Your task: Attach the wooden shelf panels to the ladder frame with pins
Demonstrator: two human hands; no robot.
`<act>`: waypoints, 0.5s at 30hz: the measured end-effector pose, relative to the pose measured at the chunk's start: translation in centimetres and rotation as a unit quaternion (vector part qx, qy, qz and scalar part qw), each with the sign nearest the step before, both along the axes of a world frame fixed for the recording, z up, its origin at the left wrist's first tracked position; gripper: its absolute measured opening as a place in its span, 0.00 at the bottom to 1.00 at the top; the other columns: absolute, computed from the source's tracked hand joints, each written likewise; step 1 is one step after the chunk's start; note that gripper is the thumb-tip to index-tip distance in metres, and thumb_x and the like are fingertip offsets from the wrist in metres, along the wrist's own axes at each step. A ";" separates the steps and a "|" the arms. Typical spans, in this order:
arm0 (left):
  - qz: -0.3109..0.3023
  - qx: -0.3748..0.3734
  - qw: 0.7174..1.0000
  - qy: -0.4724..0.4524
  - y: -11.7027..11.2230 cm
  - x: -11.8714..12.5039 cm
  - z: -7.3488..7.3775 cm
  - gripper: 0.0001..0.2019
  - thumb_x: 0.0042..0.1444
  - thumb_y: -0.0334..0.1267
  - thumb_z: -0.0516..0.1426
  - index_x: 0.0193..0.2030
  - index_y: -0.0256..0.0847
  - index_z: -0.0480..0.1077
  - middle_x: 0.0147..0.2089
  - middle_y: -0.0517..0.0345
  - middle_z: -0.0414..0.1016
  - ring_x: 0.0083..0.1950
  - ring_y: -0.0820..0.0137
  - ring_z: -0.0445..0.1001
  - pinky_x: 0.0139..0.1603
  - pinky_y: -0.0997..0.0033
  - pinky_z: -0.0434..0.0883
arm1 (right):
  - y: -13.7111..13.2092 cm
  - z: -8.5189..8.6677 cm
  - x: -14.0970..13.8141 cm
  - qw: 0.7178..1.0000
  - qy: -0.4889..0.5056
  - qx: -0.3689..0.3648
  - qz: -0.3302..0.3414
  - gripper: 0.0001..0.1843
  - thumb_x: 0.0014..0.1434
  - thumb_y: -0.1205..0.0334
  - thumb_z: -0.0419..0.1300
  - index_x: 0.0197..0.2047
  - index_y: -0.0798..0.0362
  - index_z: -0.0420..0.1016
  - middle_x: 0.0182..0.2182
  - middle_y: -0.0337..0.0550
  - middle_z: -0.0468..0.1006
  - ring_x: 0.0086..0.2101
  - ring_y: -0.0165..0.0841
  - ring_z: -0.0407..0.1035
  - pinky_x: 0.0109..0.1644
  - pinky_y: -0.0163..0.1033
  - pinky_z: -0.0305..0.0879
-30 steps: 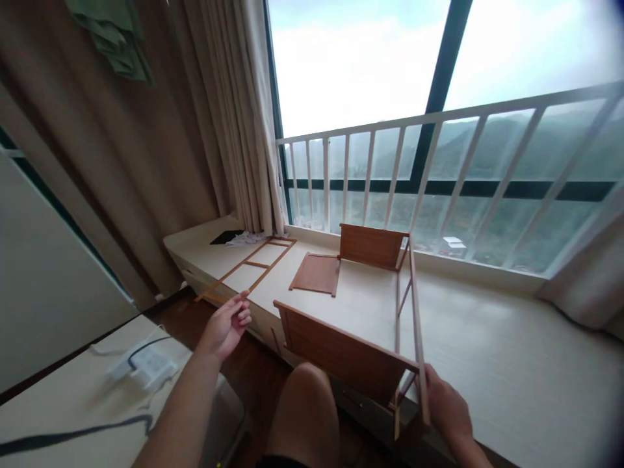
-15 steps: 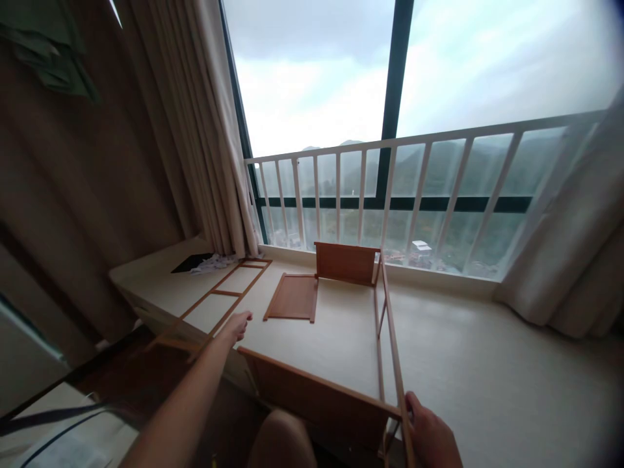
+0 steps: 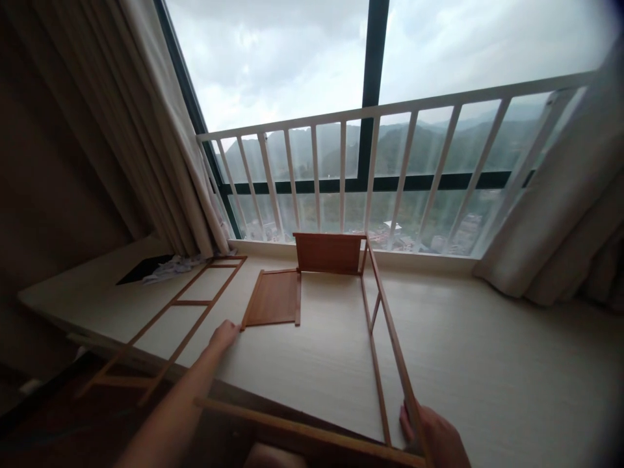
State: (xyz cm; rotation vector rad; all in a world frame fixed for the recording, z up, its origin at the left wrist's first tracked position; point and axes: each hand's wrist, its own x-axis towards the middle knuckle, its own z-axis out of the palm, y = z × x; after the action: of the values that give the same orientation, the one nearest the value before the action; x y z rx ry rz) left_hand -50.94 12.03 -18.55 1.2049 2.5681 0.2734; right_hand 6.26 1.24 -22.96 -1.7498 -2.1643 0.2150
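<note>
On the pale window ledge (image 3: pixel 478 364), our left hand (image 3: pixel 225 334) is at the flat brown panel's (image 3: pixel 273 297) near corner.
We cannot tell whether its fingers pinch that corner — the back of the hand hides them. Our right hand (image 3: pixel 439 435) curls round a rail of the wooden frame (image 3: pixel 390 325), part of the grip lost behind the wood, the wrist cut off. The near panel (image 3: pixel 292 429) runs out of view below — only its edge shows clearly.

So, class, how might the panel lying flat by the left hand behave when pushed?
The panel is probably stiff, given its straight edges. It seems thin, so perhaps light for its size. Lying flat, it would likely slide, not roll.
</note>
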 end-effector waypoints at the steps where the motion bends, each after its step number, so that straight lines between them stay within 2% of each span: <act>1: 0.000 -0.001 1.000 0.002 0.3 -0.1 -0.1 0.19 0.60 0.50 0.53 0.41 0.34 0.74 0.42 0.40 0.81 0.48 0.54 0.79 0.41 0.66 0.68 | 0.0 -0.3 0.1 1.000 -0.002 0.006 0.002 0.10 0.63 0.65 0.52 0.33 0.48 0.73 0.24 0.39 0.79 0.27 0.33 0.75 0.33 0.33 0.61; 4: 0.005 -0.013 1.000 0.004 1.2 -0.4 -0.1 0.24 0.61 0.54 0.51 0.41 0.33 0.75 0.43 0.37 0.81 0.48 0.51 0.78 0.41 0.64 0.68 | 0.1 -1.2 0.3 1.000 -0.011 0.021 0.002 0.12 0.65 0.62 0.50 0.33 0.49 0.73 0.25 0.40 0.79 0.28 0.34 0.75 0.33 0.35 0.60; 10: 0.027 -0.031 0.999 0.001 1.6 -0.9 -0.4 0.23 0.58 0.52 0.54 0.38 0.30 0.76 0.44 0.32 0.80 0.48 0.50 0.79 0.41 0.63 0.69 | 0.2 -2.1 0.6 0.999 -0.041 0.011 -0.006 0.11 0.66 0.59 0.50 0.36 0.48 0.73 0.27 0.41 0.80 0.30 0.36 0.76 0.34 0.37 0.59; 15: 0.044 -0.019 0.999 -0.007 1.1 -0.9 0.3 0.17 0.48 0.45 0.61 0.34 0.29 0.76 0.42 0.30 0.80 0.46 0.48 0.79 0.39 0.63 0.71 | 0.3 -2.0 0.7 0.999 -0.053 0.000 -0.007 0.12 0.67 0.58 0.50 0.37 0.48 0.73 0.29 0.40 0.81 0.31 0.38 0.76 0.34 0.38 0.58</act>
State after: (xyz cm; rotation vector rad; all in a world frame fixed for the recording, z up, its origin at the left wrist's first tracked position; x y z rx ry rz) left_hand -51.80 13.10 -18.23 1.0740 2.6064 0.2495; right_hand 6.92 1.55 -25.00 -1.8137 -2.2244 0.1217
